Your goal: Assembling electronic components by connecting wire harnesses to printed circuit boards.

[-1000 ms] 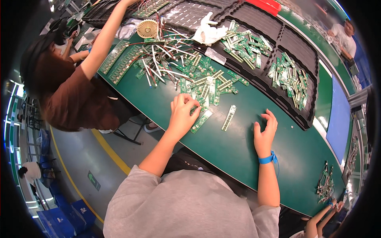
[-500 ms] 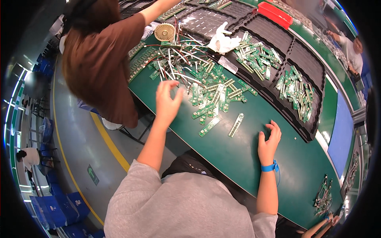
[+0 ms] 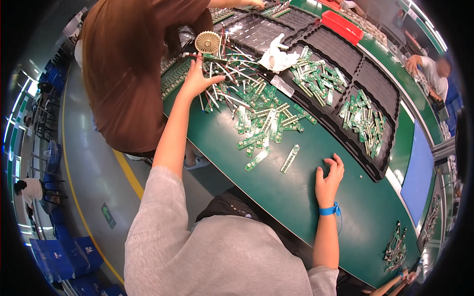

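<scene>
While your left hand (image 3: 196, 79) reaches open-fingered into wire tangle (image 3: 223, 74) at tabletop (image 3: 296, 197) far-left edge, right hand (image 3: 328, 177) rests open, empty. Step: gathering. Next, probably pinch one strand cleanly.

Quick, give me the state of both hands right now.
Left hand: open, fingers spread, reaching into the pile of wired parts; holding nothing that shows.
Right hand: open, resting on the green table, holding nothing.
</scene>
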A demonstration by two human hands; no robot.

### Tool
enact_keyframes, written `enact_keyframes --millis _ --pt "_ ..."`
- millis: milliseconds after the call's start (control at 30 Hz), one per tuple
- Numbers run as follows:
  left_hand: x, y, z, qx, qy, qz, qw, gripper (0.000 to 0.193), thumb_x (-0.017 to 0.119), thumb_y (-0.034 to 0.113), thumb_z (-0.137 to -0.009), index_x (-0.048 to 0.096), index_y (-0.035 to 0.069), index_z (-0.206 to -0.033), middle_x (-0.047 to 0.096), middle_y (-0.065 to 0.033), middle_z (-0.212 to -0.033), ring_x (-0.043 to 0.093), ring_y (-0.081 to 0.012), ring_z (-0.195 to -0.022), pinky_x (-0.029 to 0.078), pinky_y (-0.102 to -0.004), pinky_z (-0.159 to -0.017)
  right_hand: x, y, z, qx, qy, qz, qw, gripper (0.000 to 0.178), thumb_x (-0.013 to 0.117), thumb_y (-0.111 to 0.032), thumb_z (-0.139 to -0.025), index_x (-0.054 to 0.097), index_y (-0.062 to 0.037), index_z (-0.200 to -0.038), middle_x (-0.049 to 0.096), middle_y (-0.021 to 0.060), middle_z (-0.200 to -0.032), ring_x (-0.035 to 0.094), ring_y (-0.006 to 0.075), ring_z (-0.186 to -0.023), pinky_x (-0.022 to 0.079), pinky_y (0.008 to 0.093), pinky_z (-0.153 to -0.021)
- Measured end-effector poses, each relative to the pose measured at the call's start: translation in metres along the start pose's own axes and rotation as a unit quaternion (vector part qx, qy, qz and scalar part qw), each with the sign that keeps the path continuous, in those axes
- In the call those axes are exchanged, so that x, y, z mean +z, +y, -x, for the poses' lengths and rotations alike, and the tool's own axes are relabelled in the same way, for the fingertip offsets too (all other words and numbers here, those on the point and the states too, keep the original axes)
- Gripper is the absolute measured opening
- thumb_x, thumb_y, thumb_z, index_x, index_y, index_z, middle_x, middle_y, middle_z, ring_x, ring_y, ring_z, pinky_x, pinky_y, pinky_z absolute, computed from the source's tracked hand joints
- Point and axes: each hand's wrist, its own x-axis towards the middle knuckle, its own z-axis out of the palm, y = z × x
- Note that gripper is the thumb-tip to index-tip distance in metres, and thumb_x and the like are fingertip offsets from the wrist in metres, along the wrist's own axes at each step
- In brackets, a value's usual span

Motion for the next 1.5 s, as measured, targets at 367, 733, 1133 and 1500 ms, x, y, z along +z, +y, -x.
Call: enact_keyframes --millis 367,733,1133,1500 --pt "0.008 0.02 -0.024 0.154 0.015 -0.095 0.983 0.09 0.08 0.047 -0.049 0.039 0.02 -0.125 0.032 -0.0178 -0.133 0.038 -0.0367 -0.119 0.035 -0.0437 -0.096 0.0 0.001 -0.001 -0.01 0.012 0.009 1.0 0.025 0.059 -0.007 -0.07 0.053 -0.0041 -0.094 0.043 0.0166 -0.121 0.039 0.0323 -0.112 0.029 0.0414 -0.094" --pt "0.013 0.028 -0.017 0.116 -0.006 -0.197 0.974 0.086 0.076 0.053 -0.051 0.041 0.031 -0.127 0.039 -0.0096 -0.128 0.043 -0.0344 -0.111 0.038 -0.0468 -0.089 0.002 0.0 -0.001 -0.015 0.008 0.014 1.0 0.024 0.059 -0.007 -0.069 0.053 -0.0045 -0.092 0.044 0.0154 -0.119 0.038 0.0317 -0.112 0.029 0.041 -0.094" --pt "0.017 0.04 -0.015 0.131 0.004 -0.236 0.963 0.082 0.074 0.054 -0.055 0.042 0.033 -0.128 0.032 -0.0192 -0.133 0.031 -0.0361 -0.124 0.038 -0.0462 -0.094 0.002 -0.001 -0.001 -0.024 0.008 0.023 0.999 0.023 0.06 -0.007 -0.069 0.054 -0.0044 -0.091 0.045 0.0143 -0.119 0.039 0.0314 -0.112 0.029 0.0416 -0.093" --pt "0.022 0.018 -0.035 0.057 -0.093 -0.163 0.981 0.064 0.066 0.051 -0.062 0.048 0.04 -0.122 0.049 -0.0076 -0.116 0.049 -0.0266 -0.108 0.042 -0.0404 -0.088 0.002 -0.002 -0.001 -0.02 0.007 0.018 1.0 0.024 0.061 -0.007 -0.068 0.054 -0.0047 -0.091 0.045 0.014 -0.118 0.039 0.0312 -0.112 0.029 0.0411 -0.094"
